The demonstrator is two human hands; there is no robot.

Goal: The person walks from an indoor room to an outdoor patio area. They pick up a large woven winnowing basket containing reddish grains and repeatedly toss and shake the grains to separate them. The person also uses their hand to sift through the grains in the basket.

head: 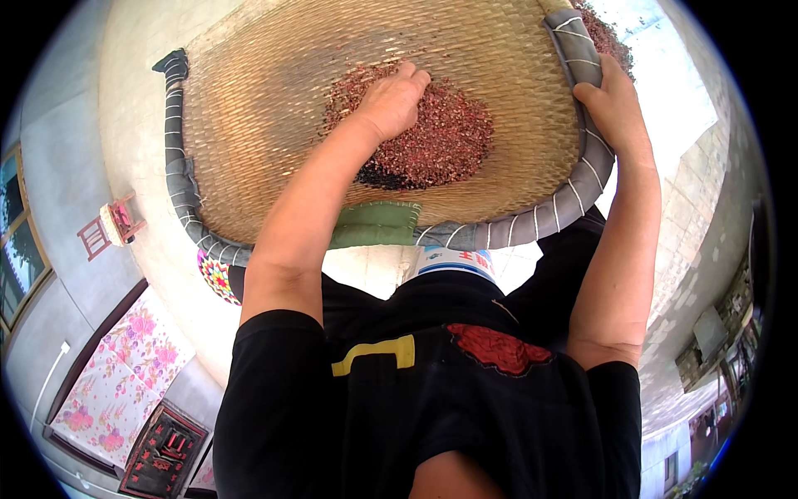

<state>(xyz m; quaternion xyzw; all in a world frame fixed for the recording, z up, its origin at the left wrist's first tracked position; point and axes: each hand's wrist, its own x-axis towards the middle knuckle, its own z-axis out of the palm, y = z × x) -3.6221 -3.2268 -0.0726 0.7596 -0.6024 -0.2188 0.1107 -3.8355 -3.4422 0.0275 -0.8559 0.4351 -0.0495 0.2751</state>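
A wide woven winnowing basket [262, 125] spans the space before me, its rim wrapped in grey and dark cloth and bound with white cord. On its weave lies a heap of reddish husks [455, 137] that look like Sichuan peppercorns, with small black seeds [386, 178] gathered at the near side. My left hand [396, 96] is at the heap's far left part, fingers bent down; the fingertips are partly hidden, so a hold on any husks cannot be made out. At the right, my right hand [614, 106] grips the cloth-bound rim [583, 56], thumb on the inner side.
Beyond the right rim, more reddish husks [608, 37] lie on a white sheet [676, 81]. A white bucket [458, 261] with printing stands under the near rim. A small chair [112, 227] stands left on the concrete floor; a flowered door curtain [124, 368] hangs behind it.
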